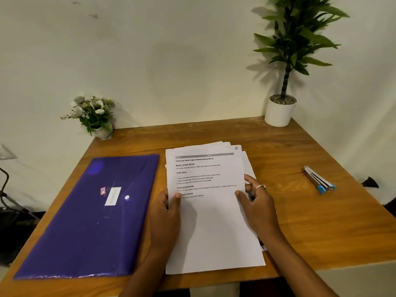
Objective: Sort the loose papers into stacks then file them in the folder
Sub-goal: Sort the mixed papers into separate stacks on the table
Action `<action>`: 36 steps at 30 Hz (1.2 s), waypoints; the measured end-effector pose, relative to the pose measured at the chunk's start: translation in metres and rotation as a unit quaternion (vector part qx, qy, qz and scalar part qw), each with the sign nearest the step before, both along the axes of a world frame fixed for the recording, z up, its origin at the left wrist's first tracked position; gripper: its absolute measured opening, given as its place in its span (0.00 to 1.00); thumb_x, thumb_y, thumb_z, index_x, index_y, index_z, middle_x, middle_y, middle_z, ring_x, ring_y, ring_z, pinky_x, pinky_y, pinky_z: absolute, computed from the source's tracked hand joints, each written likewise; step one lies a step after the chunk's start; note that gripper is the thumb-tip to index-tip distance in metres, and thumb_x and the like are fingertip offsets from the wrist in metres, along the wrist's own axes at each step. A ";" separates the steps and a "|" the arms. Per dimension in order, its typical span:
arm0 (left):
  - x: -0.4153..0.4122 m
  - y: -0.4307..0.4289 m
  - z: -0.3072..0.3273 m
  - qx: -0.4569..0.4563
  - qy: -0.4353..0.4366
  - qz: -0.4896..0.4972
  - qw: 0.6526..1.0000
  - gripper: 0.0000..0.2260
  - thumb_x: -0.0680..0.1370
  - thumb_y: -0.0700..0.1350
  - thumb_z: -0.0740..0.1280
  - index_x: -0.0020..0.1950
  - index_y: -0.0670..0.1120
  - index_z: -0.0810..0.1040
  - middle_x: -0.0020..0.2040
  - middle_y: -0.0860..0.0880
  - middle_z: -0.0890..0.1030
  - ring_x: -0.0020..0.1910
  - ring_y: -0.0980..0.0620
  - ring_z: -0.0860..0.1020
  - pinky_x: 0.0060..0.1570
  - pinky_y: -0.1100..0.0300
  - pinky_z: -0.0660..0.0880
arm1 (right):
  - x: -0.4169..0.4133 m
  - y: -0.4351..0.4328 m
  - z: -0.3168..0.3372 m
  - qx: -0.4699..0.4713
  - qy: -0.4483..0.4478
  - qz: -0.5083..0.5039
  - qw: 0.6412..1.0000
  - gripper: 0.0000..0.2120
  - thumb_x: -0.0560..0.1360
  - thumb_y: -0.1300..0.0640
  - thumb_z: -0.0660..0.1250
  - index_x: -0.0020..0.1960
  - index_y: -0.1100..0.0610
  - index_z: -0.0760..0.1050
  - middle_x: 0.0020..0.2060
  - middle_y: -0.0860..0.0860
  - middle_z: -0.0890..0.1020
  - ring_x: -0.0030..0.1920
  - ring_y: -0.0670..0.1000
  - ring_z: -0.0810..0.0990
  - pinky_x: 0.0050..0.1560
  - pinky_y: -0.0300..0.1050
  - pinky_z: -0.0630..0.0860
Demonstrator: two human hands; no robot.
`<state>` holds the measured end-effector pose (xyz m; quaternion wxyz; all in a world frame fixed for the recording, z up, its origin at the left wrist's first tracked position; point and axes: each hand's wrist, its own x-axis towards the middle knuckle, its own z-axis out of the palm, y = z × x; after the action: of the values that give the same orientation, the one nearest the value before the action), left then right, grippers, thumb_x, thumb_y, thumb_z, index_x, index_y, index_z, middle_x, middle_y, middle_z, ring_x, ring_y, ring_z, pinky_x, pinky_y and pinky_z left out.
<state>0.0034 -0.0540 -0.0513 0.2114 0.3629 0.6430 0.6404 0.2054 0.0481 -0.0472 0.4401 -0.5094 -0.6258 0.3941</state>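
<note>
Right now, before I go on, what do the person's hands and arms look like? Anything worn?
No gloves and no sleeves are in view: the left arm and right arm are bare down to the frame's edge. The right hand wears a silver-coloured ring on one finger. The left hand shows no ring, and neither wrist shows a watch or bracelet.

A loose stack of white printed papers (211,221) lies just right of the closed purple folder (90,219).

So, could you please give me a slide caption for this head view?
Left hand and right hand hold the paper stack beside a closed purple folder.
</note>
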 end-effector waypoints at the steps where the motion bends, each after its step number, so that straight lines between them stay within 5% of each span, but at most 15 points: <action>1: -0.001 0.001 -0.001 0.002 0.002 0.004 1.000 0.06 0.83 0.45 0.67 0.58 0.50 0.81 0.56 0.58 0.85 0.54 0.59 0.83 0.47 0.70 0.78 | 0.000 0.001 -0.001 0.001 -0.003 0.001 1.000 0.22 0.79 0.58 0.71 0.72 0.51 0.73 0.61 0.51 0.82 0.59 0.50 0.81 0.52 0.38 0.80; 5: 0.000 0.000 -0.001 0.016 -0.005 0.020 1.000 0.06 0.83 0.43 0.67 0.59 0.49 0.81 0.54 0.58 0.86 0.53 0.58 0.84 0.47 0.70 0.78 | -0.002 -0.001 0.002 0.000 -0.031 -0.020 0.999 0.19 0.79 0.57 0.72 0.69 0.55 0.76 0.64 0.54 0.80 0.63 0.53 0.78 0.57 0.44 0.80; 8: 0.001 -0.002 0.009 0.016 -0.049 0.010 0.999 0.07 0.81 0.45 0.70 0.59 0.54 0.79 0.54 0.62 0.85 0.53 0.59 0.84 0.45 0.69 0.79 | -0.004 -0.005 0.009 0.049 -0.127 -0.029 0.990 0.14 0.79 0.52 0.71 0.61 0.58 0.81 0.65 0.55 0.79 0.69 0.56 0.73 0.68 0.46 0.68; 12: -0.027 -0.009 0.027 -0.011 -0.046 0.007 0.999 0.18 0.75 0.51 0.76 0.61 0.59 0.74 0.53 0.64 0.84 0.52 0.63 0.83 0.41 0.67 0.80 | -0.009 -0.011 0.023 -0.011 -0.021 0.094 0.995 0.14 0.82 0.49 0.66 0.65 0.51 0.79 0.59 0.45 0.83 0.60 0.48 0.81 0.53 0.35 0.79; 16: -0.067 -0.019 0.040 -0.078 0.035 -0.001 0.996 0.24 0.78 0.44 0.74 0.70 0.57 0.69 0.52 0.67 0.80 0.48 0.68 0.82 0.38 0.74 0.77 | -0.027 -0.011 0.027 -0.107 -0.001 0.180 0.978 0.10 0.84 0.51 0.63 0.63 0.45 0.78 0.51 0.34 0.84 0.51 0.38 0.83 0.46 0.29 0.78; 21: -0.092 -0.034 0.033 -0.130 0.099 0.010 0.986 0.23 0.79 0.42 0.72 0.72 0.49 0.71 0.61 0.58 0.78 0.57 0.55 0.78 0.46 0.70 0.75 | -0.042 -0.012 0.028 -0.162 0.015 0.183 0.970 0.16 0.82 0.59 0.65 0.68 0.47 0.75 0.42 0.49 0.87 0.36 0.45 0.84 0.33 0.34 0.76; 26: -0.107 -0.045 0.016 -0.127 0.088 -0.001 0.988 0.17 0.79 0.41 0.72 0.67 0.50 0.76 0.60 0.54 0.82 0.56 0.59 0.81 0.52 0.66 0.78 | -0.040 -0.007 0.014 -0.157 0.000 0.162 0.974 0.18 0.78 0.56 0.72 0.67 0.50 0.76 0.38 0.51 0.86 0.35 0.48 0.85 0.33 0.39 0.78; 36: -0.116 -0.041 0.021 -0.117 0.037 -0.016 0.992 0.11 0.80 0.41 0.71 0.61 0.53 0.78 0.50 0.64 0.83 0.52 0.63 0.83 0.41 0.73 0.77 | -0.045 -0.011 0.005 -0.129 -0.015 0.134 0.983 0.19 0.74 0.41 0.75 0.61 0.47 0.81 0.40 0.45 0.87 0.38 0.47 0.86 0.37 0.38 0.79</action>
<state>-0.1127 -0.0948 -0.0301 0.2382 0.3696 0.7150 0.5435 0.1601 0.0371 -0.0422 0.3049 -0.4790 -0.6389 0.5190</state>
